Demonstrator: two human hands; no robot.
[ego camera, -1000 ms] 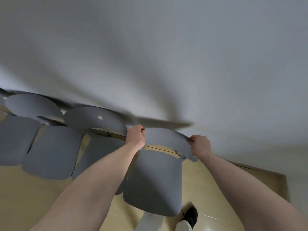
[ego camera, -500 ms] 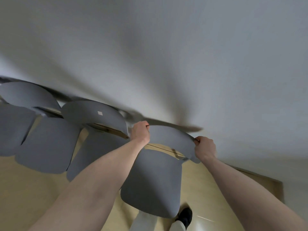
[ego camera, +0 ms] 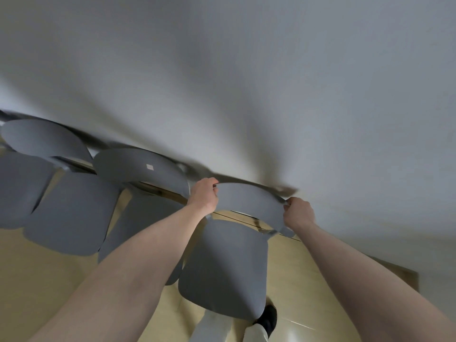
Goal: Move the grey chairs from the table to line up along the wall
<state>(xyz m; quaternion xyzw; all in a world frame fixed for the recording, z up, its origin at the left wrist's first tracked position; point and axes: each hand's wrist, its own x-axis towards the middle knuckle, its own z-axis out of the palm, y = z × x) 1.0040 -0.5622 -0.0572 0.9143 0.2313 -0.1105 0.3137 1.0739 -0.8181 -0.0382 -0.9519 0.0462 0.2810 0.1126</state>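
We grip the curved backrest of a grey moulded-plastic chair (ego camera: 229,262) with left hand (ego camera: 203,197) and right hand (ego camera: 298,213), fingers closed on it, at the pale wall (ego camera: 246,82) beside parked grey chairs (ego camera: 66,211).

Meeting-type room: grey chairs (ego camera: 74,206) rowed along white wall (ego camera: 246,82), wood floor (ego camera: 37,280).

Grey chairs (ego camera: 223,265) stand upright, side by side (backrests against the wall (ego camera: 246,82)).
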